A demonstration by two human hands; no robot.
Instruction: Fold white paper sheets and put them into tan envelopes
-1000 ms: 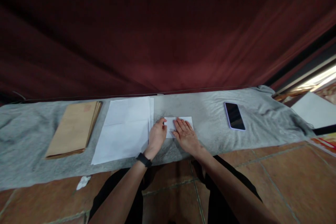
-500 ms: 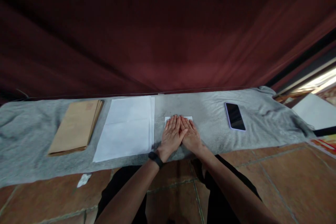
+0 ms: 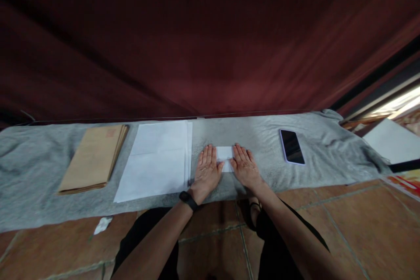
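Observation:
A small folded piece of white paper lies flat on the grey cloth. My left hand rests palm down over its left side, fingers stretched out and pointing away from me. On the right side my right hand lies flat in the same way. Between the two hands the middle of the paper shows, with a crease or edge across it; its ends are hidden under my hands. Left of my left hand lie several larger sheets of white paper.
Brown envelopes are stacked at the left of the grey cloth. A phone with a lilac edge lies to the right. Dark red fabric hangs behind. A crumpled white scrap is on the tiled floor.
My hands, which lay together over the paper with thumbs overlapping, have slid apart to left and right. The paper's middle now shows between them.

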